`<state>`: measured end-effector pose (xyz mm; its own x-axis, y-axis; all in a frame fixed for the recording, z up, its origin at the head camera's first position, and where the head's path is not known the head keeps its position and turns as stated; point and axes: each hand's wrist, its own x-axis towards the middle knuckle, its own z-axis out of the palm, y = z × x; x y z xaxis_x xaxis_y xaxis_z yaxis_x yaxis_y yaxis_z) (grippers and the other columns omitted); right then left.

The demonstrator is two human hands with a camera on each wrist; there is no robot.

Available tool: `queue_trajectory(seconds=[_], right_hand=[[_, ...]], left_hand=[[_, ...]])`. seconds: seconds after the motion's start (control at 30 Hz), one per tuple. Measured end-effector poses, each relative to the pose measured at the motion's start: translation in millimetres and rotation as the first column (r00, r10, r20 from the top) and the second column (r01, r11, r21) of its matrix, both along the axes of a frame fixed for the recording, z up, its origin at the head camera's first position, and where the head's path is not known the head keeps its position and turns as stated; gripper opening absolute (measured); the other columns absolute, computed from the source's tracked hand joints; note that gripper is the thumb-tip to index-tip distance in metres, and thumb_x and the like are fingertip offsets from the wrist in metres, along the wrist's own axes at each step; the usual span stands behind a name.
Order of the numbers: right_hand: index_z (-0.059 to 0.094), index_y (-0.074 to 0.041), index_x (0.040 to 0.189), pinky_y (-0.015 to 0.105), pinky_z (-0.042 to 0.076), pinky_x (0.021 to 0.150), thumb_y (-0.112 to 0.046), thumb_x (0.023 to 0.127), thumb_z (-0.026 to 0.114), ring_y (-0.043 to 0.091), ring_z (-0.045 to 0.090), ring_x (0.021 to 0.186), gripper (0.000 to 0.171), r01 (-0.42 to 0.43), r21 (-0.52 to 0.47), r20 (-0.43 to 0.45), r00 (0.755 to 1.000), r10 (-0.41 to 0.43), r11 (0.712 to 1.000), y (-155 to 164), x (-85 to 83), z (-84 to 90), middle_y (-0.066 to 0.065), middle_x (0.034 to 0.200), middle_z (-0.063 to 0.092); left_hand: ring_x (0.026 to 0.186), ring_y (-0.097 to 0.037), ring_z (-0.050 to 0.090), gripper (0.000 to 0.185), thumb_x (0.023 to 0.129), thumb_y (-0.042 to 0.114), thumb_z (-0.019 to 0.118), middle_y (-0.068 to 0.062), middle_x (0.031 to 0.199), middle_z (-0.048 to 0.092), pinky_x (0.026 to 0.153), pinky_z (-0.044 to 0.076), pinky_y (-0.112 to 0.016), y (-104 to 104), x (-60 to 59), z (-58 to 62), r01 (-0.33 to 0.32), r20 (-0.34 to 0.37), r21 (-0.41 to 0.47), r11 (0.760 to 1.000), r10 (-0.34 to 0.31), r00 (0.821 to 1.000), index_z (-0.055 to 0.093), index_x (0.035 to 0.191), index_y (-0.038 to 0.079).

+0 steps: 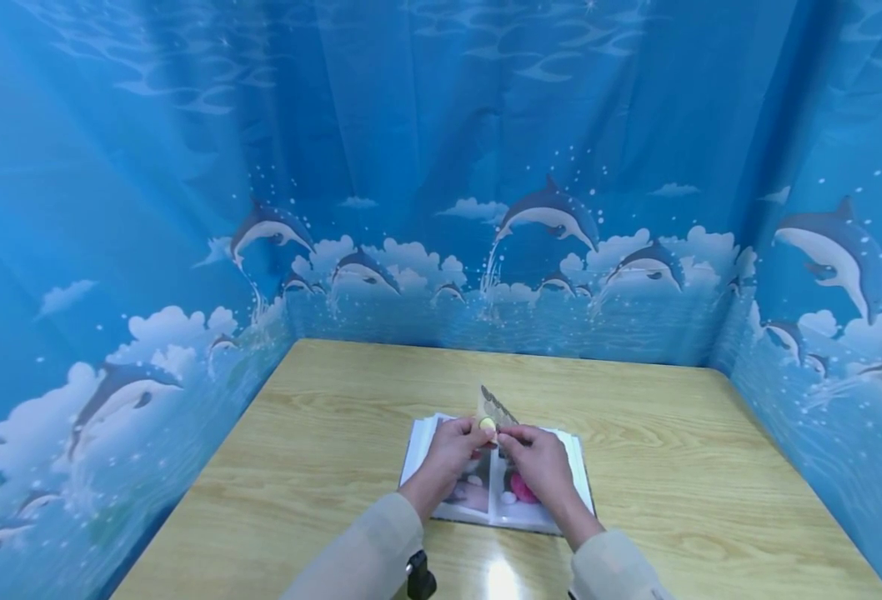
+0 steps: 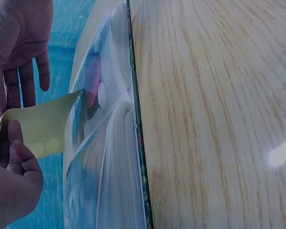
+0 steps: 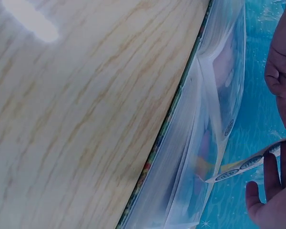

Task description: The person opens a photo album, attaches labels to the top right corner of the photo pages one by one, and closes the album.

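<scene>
An open photo album [image 1: 420, 450] with clear plastic sleeves lies on the wooden table [image 1: 321, 433]. Above its middle stands a small card [image 1: 495, 406], yellowish on one side [image 2: 40, 126] and printed with ovals on the other [image 3: 248, 163]. My left hand [image 1: 465, 435] pinches the card's lower left edge with the thumb on its face [image 2: 9, 143]. My right hand [image 1: 514, 440] pinches the card from the right, fingers under it [image 3: 272, 177]. The card's far end sits at the mouth of a sleeve [image 2: 93, 109]. Pictures with pink shapes [image 1: 519, 487] show in the pages under my hands.
Blue curtains printed with dolphins [image 1: 553, 212] wall in the table at the back and on both sides. Bare wood [image 1: 674, 433] surrounds the album. A lamp's glare [image 1: 503, 579] lies near the front edge. A dark strap or device [image 1: 420, 577] sits at my left wrist.
</scene>
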<state>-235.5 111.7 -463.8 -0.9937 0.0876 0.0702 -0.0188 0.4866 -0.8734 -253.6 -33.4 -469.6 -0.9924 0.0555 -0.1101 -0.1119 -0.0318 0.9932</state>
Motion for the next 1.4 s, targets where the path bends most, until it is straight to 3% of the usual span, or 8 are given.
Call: queue_trajectory(seconds=[0.37,0.53,0.73,0.83,1.1,1.4], right_hand=[[0.077,-0.014,0.102,0.036,0.054,0.075,-0.031,0.088,0.076,0.016,0.064,0.086,0.022,0.065,0.042,-0.094,0.994,-0.061,0.997,-4,3.4,-0.2,0.0,0.096,0.073],[0.077,-0.012,0.104,0.033,0.052,0.071,-0.027,0.09,0.073,0.015,0.063,0.08,0.021,0.075,0.037,-0.095,0.993,-0.071,0.996,-5,5.3,0.0,0.002,0.097,0.073],[0.077,-0.011,0.103,0.032,0.051,0.069,-0.026,0.091,0.071,0.014,0.062,0.077,0.02,0.063,0.028,-0.08,0.995,-0.061,0.998,-3,5.9,0.6,0.002,0.093,0.074],[0.077,-0.01,0.102,0.032,0.051,0.068,-0.025,0.092,0.071,0.014,0.062,0.076,0.019,0.058,0.033,-0.072,0.996,-0.056,0.998,-1,5.1,0.7,0.001,0.089,0.073],[0.076,-0.008,0.099,0.039,0.053,0.075,-0.024,0.093,0.07,0.015,0.064,0.078,0.018,0.061,0.061,-0.076,0.995,-0.057,0.996,2,5.2,2.5,0.0,0.084,0.072],[0.077,-0.009,0.098,0.044,0.052,0.083,-0.024,0.092,0.071,0.02,0.065,0.087,0.017,0.055,0.08,-0.059,0.997,-0.05,0.995,6,2.3,-0.7,0.003,0.092,0.073]], left_hand=[[0.083,-0.014,0.067,0.019,0.092,0.013,0.068,-0.01,0.091,0.075,0.075,0.052,-0.035,0,0.1,-0.3,0.009,0.002,0.018,1.0,-0.009,1.0,0.072,0.104,-0.001],[0.083,-0.014,0.067,0.019,0.092,0.012,0.068,-0.012,0.093,0.075,0.072,0.051,-0.03,0,1.0,-0.7,0.012,-0.014,0.018,1.0,-0.012,1.0,0.071,0.105,-0.002],[0.082,-0.014,0.066,0.021,0.092,0.012,0.068,-0.013,0.094,0.075,0.077,0.053,-0.038,1,2.3,0.5,0.009,-0.025,0.025,1.0,-0.008,1.0,0.071,0.107,-0.003],[0.081,-0.014,0.064,0.02,0.091,0.012,0.069,-0.01,0.091,0.074,0.076,0.053,-0.036,1,2.3,1.7,-0.004,-0.01,0.017,1.0,0.004,1.0,0.071,0.106,-0.001],[0.075,-0.015,0.057,0.017,0.09,0.014,0.071,-0.002,0.082,0.068,0.066,0.048,-0.026,0,1.4,1.8,-0.044,0.005,-0.036,0.998,0.044,0.999,0.073,0.103,0.002],[0.077,-0.017,0.06,0.021,0.088,0.014,0.072,-0.003,0.08,0.068,0.071,0.052,-0.033,-5,0.0,-2.1,-0.096,-0.045,-0.07,0.993,0.093,0.995,0.072,0.103,-0.001]])
